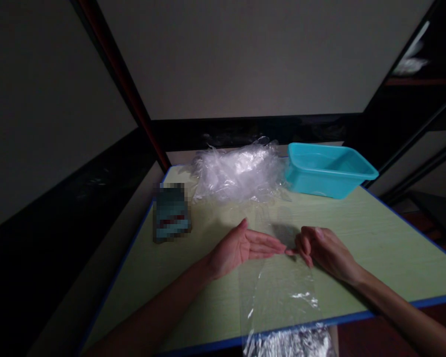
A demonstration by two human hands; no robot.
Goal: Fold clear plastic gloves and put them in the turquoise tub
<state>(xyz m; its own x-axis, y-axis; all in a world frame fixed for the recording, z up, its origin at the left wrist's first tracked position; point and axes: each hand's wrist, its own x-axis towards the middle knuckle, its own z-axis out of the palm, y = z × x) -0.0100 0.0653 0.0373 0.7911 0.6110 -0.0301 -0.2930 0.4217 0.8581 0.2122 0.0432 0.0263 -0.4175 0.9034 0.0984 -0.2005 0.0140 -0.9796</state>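
A long clear plastic bag lies flat on the table and hangs over its front edge. My left hand is over the upper part of this plastic, fingers straight and together, thumb raised, holding nothing. To the right, my right hand has loosely bent fingers, one of them stretched toward my left fingertips. The fingertips of both hands meet or nearly meet above the plastic; contact is hard to judge. No object shows in the right hand.
Behind the hands lies a heap of crumpled clear plastic bags. A turquoise plastic basin stands at the back right. A blurred-out dark item rests at the left. Blue edging borders the pale table; below its front is shiny plastic.
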